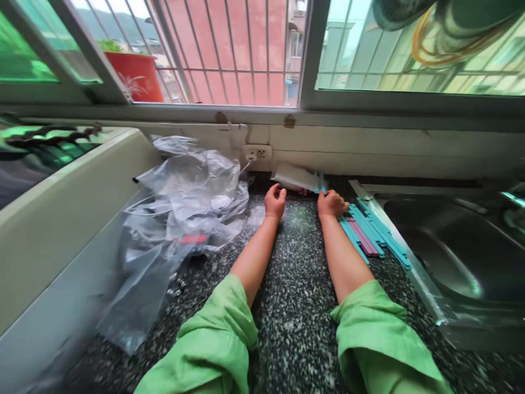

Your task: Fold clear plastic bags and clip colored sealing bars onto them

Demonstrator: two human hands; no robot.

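Note:
My right hand is closed around a light blue strip, which sticks up past the fingers. Just beyond it lies a flat whitish packet, with some pink pieces showing under its front edge. Short of that packet, on its left, is my left hand; its fingers are loosely curled, thumb apart, with nothing visible between them. Beside my right wrist several blue strips lie roughly side by side on the dark speckled counter, with purple strips among them.
Crumpled clear plastic bags cover the counter's left part, next to a white raised box-like unit. A steel sink is set in at the right. A wall socket with a plug sits at the back, below the barred window.

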